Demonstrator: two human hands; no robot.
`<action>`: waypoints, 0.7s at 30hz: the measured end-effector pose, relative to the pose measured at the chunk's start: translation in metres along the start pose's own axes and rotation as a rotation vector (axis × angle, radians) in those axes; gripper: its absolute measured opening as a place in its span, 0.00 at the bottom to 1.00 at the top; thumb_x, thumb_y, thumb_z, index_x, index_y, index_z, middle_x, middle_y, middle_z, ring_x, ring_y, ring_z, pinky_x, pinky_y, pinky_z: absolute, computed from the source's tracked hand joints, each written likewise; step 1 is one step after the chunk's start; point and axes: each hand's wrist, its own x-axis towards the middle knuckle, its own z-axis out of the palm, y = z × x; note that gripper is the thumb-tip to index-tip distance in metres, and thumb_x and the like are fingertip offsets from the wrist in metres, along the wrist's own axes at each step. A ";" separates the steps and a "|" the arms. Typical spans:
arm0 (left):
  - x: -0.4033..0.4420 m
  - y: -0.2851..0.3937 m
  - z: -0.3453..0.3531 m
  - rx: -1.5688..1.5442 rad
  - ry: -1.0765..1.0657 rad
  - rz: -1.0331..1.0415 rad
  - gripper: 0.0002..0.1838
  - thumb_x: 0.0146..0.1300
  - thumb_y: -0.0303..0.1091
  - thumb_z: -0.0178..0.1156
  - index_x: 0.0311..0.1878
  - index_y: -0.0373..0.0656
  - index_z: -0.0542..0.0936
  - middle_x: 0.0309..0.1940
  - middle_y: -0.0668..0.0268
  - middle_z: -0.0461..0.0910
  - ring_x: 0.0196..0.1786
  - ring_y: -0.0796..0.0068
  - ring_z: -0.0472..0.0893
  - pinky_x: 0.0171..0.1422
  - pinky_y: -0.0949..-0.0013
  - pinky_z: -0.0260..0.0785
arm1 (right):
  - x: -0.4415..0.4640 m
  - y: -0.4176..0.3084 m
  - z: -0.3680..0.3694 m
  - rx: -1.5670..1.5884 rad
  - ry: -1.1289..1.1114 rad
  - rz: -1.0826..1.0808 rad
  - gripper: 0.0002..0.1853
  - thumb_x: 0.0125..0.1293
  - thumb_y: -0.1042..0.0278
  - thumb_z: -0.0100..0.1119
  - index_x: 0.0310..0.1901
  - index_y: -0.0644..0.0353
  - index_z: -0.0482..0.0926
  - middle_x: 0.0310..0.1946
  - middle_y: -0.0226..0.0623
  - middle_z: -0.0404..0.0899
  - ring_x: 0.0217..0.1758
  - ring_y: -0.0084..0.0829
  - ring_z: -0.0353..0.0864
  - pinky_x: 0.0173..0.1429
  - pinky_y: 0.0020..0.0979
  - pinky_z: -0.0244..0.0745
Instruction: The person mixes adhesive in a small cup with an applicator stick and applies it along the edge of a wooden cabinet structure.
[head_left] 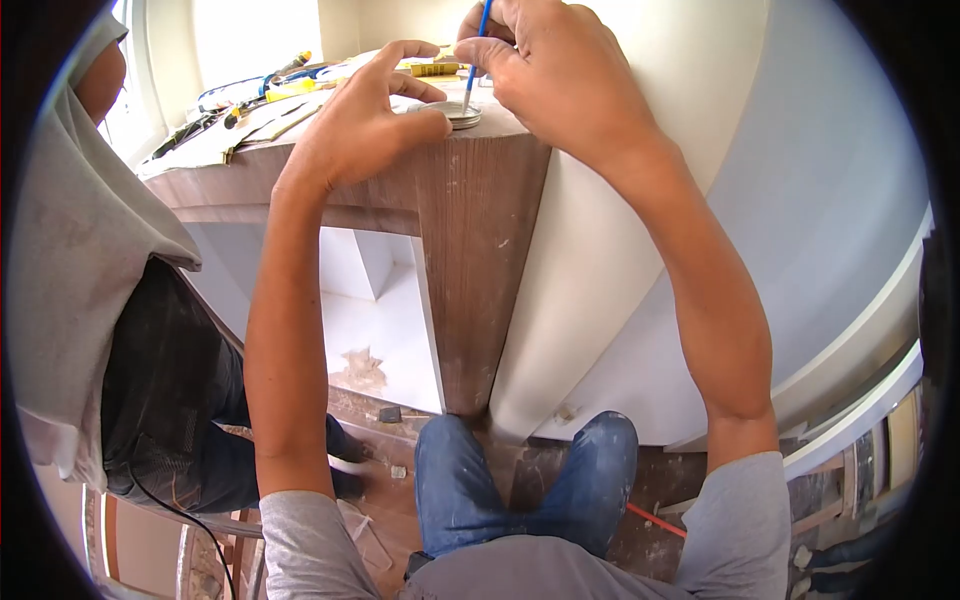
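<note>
Holding thin brush (470,82) pinched in right hand (570,85), tip down at shallow round tin (464,119) beside left hand (360,135), curved open and apart from right; probably light, stiff-handled, best gripped mid-handle, clear of tip.

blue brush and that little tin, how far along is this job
Looks done: the round tin is set out on the wooden unit, with the blue brush tip down at it. In hand: the right hand grips the brush; the left hand curves beside the tin. Remaining, probably: brushing onto a surface, which I can't identify here.
</note>
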 end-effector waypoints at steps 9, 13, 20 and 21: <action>-0.003 -0.008 0.005 -0.010 0.053 -0.025 0.43 0.54 0.46 0.71 0.76 0.46 0.74 0.53 0.56 0.92 0.50 0.63 0.86 0.63 0.61 0.75 | -0.008 -0.002 0.000 0.232 0.157 0.028 0.09 0.71 0.69 0.67 0.40 0.69 0.87 0.32 0.57 0.87 0.35 0.52 0.90 0.43 0.45 0.81; -0.005 0.016 -0.003 -0.180 -0.032 -0.137 0.39 0.61 0.35 0.69 0.77 0.44 0.68 0.52 0.56 0.88 0.55 0.68 0.85 0.64 0.64 0.75 | -0.004 0.014 0.017 0.063 0.041 -0.011 0.09 0.70 0.70 0.67 0.39 0.69 0.87 0.32 0.58 0.87 0.36 0.54 0.90 0.45 0.47 0.82; -0.011 0.030 0.005 -0.277 -0.031 -0.146 0.40 0.62 0.26 0.66 0.78 0.38 0.66 0.52 0.53 0.86 0.55 0.67 0.84 0.63 0.67 0.75 | -0.043 0.032 -0.004 0.337 0.312 -0.182 0.07 0.72 0.72 0.66 0.43 0.69 0.85 0.35 0.61 0.87 0.35 0.52 0.91 0.43 0.46 0.85; -0.013 0.030 0.009 -0.267 -0.016 -0.123 0.41 0.62 0.27 0.66 0.79 0.38 0.65 0.53 0.53 0.87 0.57 0.66 0.83 0.66 0.65 0.74 | -0.058 0.043 -0.011 0.366 0.312 -0.183 0.07 0.73 0.72 0.66 0.44 0.69 0.85 0.35 0.62 0.87 0.35 0.52 0.91 0.43 0.45 0.85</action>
